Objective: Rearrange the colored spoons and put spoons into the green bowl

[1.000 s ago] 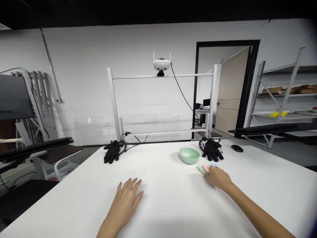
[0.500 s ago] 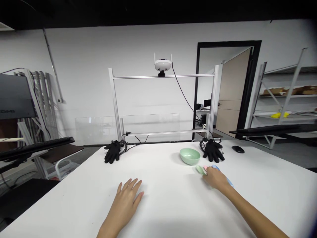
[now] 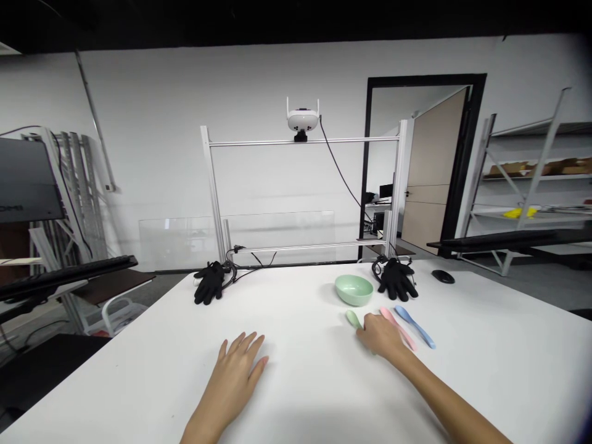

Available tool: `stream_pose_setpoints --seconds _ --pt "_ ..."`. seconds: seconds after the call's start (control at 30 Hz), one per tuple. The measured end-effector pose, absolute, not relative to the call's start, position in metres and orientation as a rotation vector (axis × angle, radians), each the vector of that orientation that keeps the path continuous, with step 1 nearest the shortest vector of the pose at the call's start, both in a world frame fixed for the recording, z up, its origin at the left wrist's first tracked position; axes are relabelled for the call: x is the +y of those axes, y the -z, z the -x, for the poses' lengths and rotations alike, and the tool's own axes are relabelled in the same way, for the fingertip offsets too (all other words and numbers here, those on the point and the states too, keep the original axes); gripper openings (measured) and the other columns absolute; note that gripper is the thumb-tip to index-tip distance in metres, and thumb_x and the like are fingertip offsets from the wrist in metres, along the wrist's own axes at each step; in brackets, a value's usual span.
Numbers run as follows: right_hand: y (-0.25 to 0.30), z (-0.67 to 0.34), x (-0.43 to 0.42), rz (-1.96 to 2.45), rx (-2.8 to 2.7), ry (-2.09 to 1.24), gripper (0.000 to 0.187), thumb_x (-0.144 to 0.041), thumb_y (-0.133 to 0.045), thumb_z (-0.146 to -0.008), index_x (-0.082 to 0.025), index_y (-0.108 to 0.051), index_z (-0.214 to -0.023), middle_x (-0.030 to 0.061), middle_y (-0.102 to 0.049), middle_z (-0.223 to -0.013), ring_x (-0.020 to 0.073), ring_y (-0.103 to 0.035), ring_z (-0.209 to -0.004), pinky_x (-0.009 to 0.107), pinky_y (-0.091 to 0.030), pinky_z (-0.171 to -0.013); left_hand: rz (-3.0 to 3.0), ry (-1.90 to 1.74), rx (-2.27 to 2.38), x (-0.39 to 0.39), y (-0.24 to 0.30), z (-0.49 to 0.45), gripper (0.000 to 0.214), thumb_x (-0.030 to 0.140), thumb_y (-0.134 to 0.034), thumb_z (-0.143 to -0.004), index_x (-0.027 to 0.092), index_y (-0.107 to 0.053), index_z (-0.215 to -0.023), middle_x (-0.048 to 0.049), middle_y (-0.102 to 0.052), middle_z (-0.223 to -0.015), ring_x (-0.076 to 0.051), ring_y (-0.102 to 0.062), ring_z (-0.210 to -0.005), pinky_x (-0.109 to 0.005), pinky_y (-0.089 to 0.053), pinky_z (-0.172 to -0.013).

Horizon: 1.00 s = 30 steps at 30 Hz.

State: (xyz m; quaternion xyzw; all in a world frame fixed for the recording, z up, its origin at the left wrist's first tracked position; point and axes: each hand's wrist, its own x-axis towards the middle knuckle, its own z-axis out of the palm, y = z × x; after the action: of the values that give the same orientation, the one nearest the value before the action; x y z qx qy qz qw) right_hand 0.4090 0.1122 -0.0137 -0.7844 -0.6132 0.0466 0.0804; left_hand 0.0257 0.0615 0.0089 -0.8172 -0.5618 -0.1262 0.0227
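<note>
My right hand (image 3: 380, 336) is closed on a green spoon (image 3: 354, 318), gripping it over the handle; its bowl end shows beyond my fingers. Just right of that hand a pink spoon (image 3: 401, 330) lies on the white table (image 3: 296, 388), partly covered by the hand. Farther right rests a blue spoon (image 3: 416, 327), slanting the same way. Behind the spoons stands a light green bowl (image 3: 354, 290). My left hand (image 3: 237, 375) is at the left with fingers spread, palm down over the table, holding nothing.
Black gloves with cables, one at the left (image 3: 210, 283) and one at the right (image 3: 396, 280), lie along the table's far edge. A black mouse (image 3: 443, 277) sits at the far right. Behind the table rises a metal frame (image 3: 305, 143) carrying a white camera device (image 3: 303, 120).
My right hand has moved left with the green spoon, away from the pink and blue spoons, which now show more fully. My left hand has stayed put.
</note>
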Motion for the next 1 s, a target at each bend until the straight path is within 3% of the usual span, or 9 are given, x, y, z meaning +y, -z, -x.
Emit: stream_pose_setpoints --seconds 1.0 --pt "0.022 -0.394 0.109 2.340 -1.815 -0.125 0.028 -0.027 -0.046 -0.090 -0.012 -0.068 -0.098 0.0185 -0.072 -0.106 0.0323 -0.070 -0.099 0.036 -0.044 -0.072 2.524 0.404 -1.704 0.065 -0.005 -0.023 0.054 0.049 -0.036 -0.105 0.025 -0.054 -0.150 -0.0082 -0.054 -0.155 -0.033 -0.042 -0.148 -0.061 -0.030 -0.120"
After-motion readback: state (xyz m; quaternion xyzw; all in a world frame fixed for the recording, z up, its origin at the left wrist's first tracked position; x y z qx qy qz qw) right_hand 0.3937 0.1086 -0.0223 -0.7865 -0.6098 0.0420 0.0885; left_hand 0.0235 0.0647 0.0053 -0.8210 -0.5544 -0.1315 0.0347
